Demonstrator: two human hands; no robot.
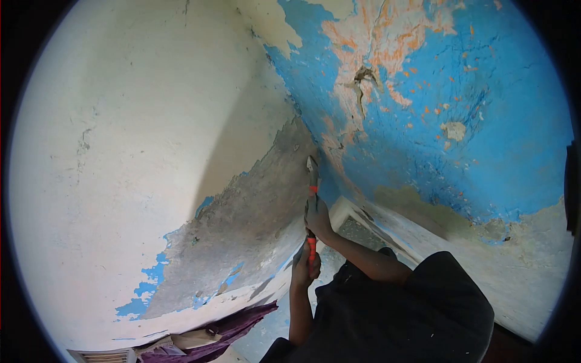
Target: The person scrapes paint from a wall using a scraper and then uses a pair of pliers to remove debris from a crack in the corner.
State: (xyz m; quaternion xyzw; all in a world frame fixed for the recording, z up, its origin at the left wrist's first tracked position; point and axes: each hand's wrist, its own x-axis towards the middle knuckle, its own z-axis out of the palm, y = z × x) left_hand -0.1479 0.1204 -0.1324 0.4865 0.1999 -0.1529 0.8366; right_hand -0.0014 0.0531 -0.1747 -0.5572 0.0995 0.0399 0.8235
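Note:
A long tool with a red and black handle points up into the corner between two walls. Its grey metal head is at the bare grey patch on the left wall, close to the corner; whether it touches cannot be made out. My right hand is wrapped round the upper part of the handle. Lower down, my left hand grips the red end of the same handle.
The blue wall on the right has peeled pinkish patches and a hole. Cream paint covers the left wall. A purple cloth lies at the bottom left, beside a slatted item. Floor shows below the corner.

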